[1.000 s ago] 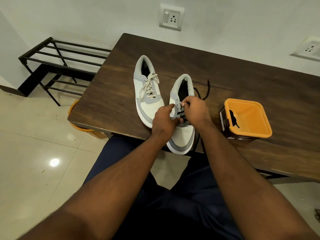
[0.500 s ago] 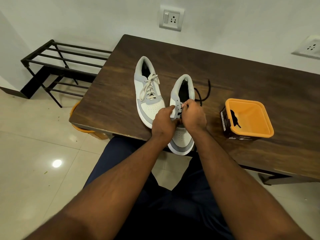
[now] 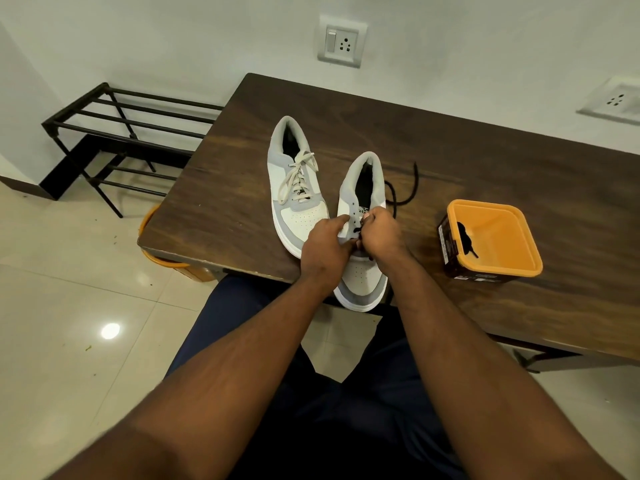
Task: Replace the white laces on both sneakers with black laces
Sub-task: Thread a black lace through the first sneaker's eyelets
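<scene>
Nearest the camera were the person's dark blue trousers (image 3: 242,327) and two bare forearms reaching forward over the near edge of the dark wooden table (image 3: 485,140). The toe of the right sneaker (image 3: 362,282) overhung that edge slightly. Both hands met over the middle of this shoe. The left hand (image 3: 325,245) gripped the shoe's left side, thumb stretched toward the eyelets. The right hand (image 3: 382,233) had its fingers curled at the eyelet row, pinching the black lace (image 3: 403,188); the exact pinch point was hidden by the knuckles. A few lower eyelets showed black lacing, and the loose length of that lace trailed off on the tabletop to the right of the shoe's heel.

Just left of it, slightly farther, lay the left sneaker (image 3: 294,188), still strung with its white lace (image 3: 297,174), the ends lying loose over the tongue. The two shoes lay close side by side, toes toward the person.

Well to the right on the table stood an orange tub (image 3: 495,237) with a dark label, and a dark piece, perhaps another lace, lay inside it.

Under the table's left corner an orange bucket (image 3: 152,220) peeked out on the tiled floor. Farther left a black metal rack (image 3: 114,133) stood against the white wall, which carried a socket plate (image 3: 342,41) above the table.
</scene>
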### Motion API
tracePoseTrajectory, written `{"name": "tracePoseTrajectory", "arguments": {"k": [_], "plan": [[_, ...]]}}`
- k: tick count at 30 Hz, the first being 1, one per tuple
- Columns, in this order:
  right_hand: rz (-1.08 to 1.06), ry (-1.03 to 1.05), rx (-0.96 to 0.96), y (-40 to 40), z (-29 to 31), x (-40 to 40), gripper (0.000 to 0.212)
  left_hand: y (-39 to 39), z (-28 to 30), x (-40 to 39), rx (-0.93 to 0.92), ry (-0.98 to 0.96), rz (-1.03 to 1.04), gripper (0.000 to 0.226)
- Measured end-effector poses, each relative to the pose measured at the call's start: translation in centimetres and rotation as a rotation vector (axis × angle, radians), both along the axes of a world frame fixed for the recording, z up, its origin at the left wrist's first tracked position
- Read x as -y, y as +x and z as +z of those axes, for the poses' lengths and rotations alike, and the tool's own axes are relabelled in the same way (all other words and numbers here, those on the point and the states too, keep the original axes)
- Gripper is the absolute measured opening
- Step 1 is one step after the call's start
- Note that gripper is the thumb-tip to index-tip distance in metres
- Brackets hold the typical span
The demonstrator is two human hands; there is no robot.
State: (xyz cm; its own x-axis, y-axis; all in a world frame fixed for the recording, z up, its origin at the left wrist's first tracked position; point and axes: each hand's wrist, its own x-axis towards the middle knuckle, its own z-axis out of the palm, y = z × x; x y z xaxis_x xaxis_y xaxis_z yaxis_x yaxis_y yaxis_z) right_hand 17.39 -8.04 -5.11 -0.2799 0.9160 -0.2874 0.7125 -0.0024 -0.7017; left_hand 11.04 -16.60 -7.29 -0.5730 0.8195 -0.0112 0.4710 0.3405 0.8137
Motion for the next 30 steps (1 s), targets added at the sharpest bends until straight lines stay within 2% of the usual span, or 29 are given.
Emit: {"name": "tracePoseTrajectory", "arguments": {"k": [9,14,17,20,22,24,27,30], "plan": [[-0.174,-0.349,-0.251,-0.1,0.6,-0.3,0.024,-0.2,-0.1,-0.2,-0.019,-0.052,-0.04,0.052],[-0.254,-0.486,-0.311,0.6,1.9,-0.3,0.031,-0.2,-0.2,-0.3,0.003,-0.043,-0.034,0.05],[-0.265,-0.396,-0.3,0.1,1.2,-0.1,0.025,-0.2,-0.1,-0.3,0.013,-0.04,-0.037,0.05],[-0.167,-0.059,-0.035,-0.4,0.2,0.9,0.03,-0.2,0.0,-0.2,0.016,-0.029,-0.012,0.048],[-0.131,0.072,0.082,-0.2,-0.2,1.5,0.029,-0.3,0.0,-0.2,0.02,-0.027,-0.009,0.045],[-0.136,0.05,0.009,-0.4,-0.5,1.4,0.029,-0.3,-0.1,-0.3,0.02,-0.033,-0.008,0.045],[-0.226,-0.113,-0.203,-0.7,-1.2,0.4,0.029,-0.3,-0.1,-0.5,0.017,-0.037,-0.016,0.045],[-0.258,-0.235,-0.292,-0.6,-0.9,0.3,0.028,-0.4,-0.1,-0.4,0.015,-0.047,-0.021,0.043]]}}
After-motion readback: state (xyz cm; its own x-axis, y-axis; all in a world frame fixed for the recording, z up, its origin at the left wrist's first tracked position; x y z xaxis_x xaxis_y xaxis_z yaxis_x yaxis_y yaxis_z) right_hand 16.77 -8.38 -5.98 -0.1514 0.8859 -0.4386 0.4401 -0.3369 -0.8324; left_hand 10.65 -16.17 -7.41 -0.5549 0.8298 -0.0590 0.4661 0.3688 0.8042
